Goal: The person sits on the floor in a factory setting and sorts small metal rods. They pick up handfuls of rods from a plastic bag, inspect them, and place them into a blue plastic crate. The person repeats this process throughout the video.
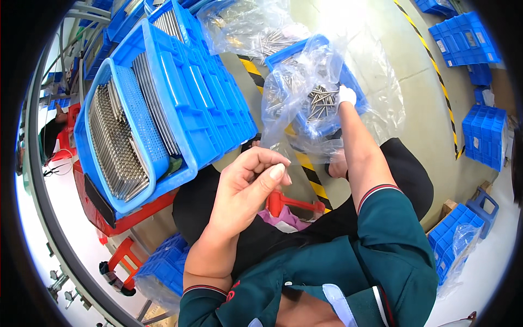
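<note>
Nearest, the left hand (248, 182) pinches a thin metal pin (263, 165) between thumb and fingertips. Farther out, the right hand (345, 96), in a white glove, reaches into the plastic-lined blue bin (354, 87) of loose pins (320, 101); I cannot tell its grip. Sharp pins could snag the liner, I judge, spilling some.

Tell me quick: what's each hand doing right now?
Left hand: fingers curled together, pinching something thin; what it is cannot be told.
Right hand: gloved, reaching into the plastic-lined blue bin of metal pins; grip cannot be told.
</note>
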`<state>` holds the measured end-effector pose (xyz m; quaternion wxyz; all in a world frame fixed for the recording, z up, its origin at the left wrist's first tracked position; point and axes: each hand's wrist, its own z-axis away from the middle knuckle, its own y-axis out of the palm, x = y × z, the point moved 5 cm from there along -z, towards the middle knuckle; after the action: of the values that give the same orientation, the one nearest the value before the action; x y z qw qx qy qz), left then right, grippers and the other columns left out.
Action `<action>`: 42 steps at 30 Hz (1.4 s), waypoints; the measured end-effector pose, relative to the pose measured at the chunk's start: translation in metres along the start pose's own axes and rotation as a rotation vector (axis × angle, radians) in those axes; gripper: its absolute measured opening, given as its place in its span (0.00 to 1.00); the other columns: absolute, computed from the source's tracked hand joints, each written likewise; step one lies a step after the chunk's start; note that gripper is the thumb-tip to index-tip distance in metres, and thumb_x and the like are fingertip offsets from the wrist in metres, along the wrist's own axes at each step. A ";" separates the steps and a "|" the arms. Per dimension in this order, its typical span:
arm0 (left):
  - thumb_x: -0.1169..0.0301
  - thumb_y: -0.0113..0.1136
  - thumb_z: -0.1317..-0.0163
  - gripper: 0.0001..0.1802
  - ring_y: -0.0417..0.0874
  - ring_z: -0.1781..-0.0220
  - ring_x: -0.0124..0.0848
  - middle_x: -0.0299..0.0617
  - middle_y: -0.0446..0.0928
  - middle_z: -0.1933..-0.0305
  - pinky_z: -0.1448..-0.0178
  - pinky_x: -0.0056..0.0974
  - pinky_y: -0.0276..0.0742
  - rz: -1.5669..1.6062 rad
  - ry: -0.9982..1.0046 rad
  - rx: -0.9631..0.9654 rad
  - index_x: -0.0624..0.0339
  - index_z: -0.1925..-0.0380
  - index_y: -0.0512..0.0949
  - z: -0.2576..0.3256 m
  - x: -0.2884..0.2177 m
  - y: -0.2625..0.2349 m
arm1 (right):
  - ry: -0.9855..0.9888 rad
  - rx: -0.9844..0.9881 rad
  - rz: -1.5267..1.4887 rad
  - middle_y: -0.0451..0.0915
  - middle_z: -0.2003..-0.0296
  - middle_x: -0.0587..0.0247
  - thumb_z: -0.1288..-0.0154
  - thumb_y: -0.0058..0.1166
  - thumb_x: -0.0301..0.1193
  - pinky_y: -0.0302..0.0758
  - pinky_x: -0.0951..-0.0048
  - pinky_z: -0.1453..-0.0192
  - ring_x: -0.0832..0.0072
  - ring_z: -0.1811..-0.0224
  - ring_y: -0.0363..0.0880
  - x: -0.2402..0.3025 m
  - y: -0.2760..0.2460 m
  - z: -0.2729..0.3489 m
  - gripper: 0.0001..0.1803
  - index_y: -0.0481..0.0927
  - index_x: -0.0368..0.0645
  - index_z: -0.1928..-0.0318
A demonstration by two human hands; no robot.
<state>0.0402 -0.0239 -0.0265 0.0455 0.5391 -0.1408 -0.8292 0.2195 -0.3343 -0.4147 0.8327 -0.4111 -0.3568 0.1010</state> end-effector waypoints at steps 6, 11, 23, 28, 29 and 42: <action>0.69 0.55 0.35 0.11 0.76 0.73 0.26 0.42 0.77 0.70 0.66 0.32 0.73 0.045 0.014 -0.003 0.68 0.61 0.74 -0.003 0.002 -0.003 | 0.645 0.684 -1.369 0.57 0.87 0.71 0.31 0.44 0.43 0.51 0.76 0.87 0.78 0.90 0.53 0.011 0.015 0.061 0.19 0.62 0.51 0.79; 0.66 0.54 0.34 0.11 0.75 0.70 0.23 0.40 0.77 0.71 0.63 0.28 0.71 0.181 0.013 0.031 0.64 0.61 0.75 -0.011 0.006 0.002 | 0.714 0.446 -1.520 0.58 0.89 0.72 0.30 0.40 0.50 0.63 0.72 0.87 0.75 0.91 0.58 0.027 -0.009 0.085 0.24 0.63 0.51 0.80; 0.56 0.44 0.30 0.14 0.76 0.51 0.37 0.42 0.77 0.57 0.49 0.41 0.70 0.779 -0.005 -0.258 0.51 0.66 0.71 -0.037 0.043 0.012 | -0.205 0.756 -1.716 0.65 0.83 0.71 0.32 0.45 0.37 0.58 0.76 0.87 0.79 0.88 0.60 0.212 -0.192 0.282 0.09 0.67 0.51 0.71; 0.56 0.41 0.29 0.18 0.71 0.43 0.42 0.43 0.74 0.51 0.39 0.48 0.66 1.073 -0.020 -0.194 0.57 0.55 0.72 -0.029 0.026 0.031 | -0.616 0.897 -1.547 0.68 0.78 0.68 0.34 0.46 0.30 0.63 0.78 0.83 0.80 0.84 0.65 0.221 -0.216 0.384 0.05 0.67 0.44 0.65; 0.56 0.41 0.29 0.20 0.69 0.41 0.42 0.43 0.73 0.50 0.37 0.49 0.65 1.104 -0.044 -0.215 0.59 0.52 0.71 -0.025 0.024 0.035 | -0.653 0.889 -1.502 0.68 0.78 0.67 0.35 0.46 0.30 0.64 0.78 0.83 0.80 0.84 0.65 0.218 -0.217 0.390 0.04 0.68 0.43 0.65; 0.63 0.47 0.33 0.13 0.77 0.73 0.44 0.50 0.78 0.72 0.67 0.45 0.71 0.038 0.338 -0.493 0.63 0.67 0.72 -0.039 0.025 -0.006 | -0.740 0.595 -1.048 0.74 0.73 0.68 0.32 0.46 0.36 0.68 0.83 0.70 0.83 0.73 0.71 0.197 -0.217 0.402 0.12 0.75 0.41 0.67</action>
<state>0.0659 -0.0312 -0.0646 0.2134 0.6393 0.0641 -0.7360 0.0630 -0.1364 0.0142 0.6727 0.1211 -0.7248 -0.0868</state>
